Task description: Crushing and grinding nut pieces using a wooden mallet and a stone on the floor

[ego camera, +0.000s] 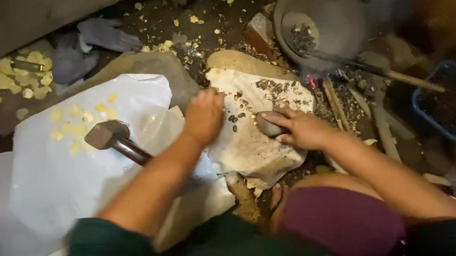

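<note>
The scene is dimly lit, brightest on the white sheet (pixel 52 174) at left. Corners are lost in shadow. The upper right is smeared by motion blur; detail is soft throughout.

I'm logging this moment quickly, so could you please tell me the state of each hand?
Left hand: closed in a loose fist over the pale slab; contents cannot be told.
Right hand: closed around a grey stone.

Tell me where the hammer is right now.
In the head view, the hammer lies on the white sheet, left of the left hand, with its handle running under the left forearm.
</note>
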